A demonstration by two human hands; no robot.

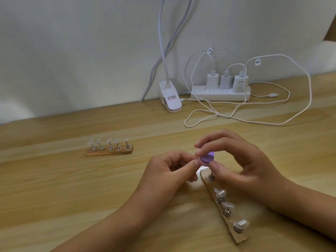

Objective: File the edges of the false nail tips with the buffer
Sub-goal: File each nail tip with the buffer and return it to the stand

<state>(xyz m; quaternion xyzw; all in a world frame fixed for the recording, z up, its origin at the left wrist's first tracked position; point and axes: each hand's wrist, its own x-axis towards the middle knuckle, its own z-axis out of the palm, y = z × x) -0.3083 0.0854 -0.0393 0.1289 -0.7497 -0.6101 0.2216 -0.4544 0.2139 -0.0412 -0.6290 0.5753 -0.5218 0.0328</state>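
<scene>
Wooden table (63,188), white wall (72,51), purple buffer (261,157) held.

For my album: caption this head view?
Right hand pinches a purple buffer, left hand touching it, above the near nail stand.

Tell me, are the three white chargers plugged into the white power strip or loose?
Plugged in: all three white chargers sit in the power strip, cables attached on top.

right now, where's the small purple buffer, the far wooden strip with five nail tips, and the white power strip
small purple buffer (261,157): head view, its flat face
far wooden strip (109,152): head view, front edge
white power strip (218,96): head view, front side
</scene>
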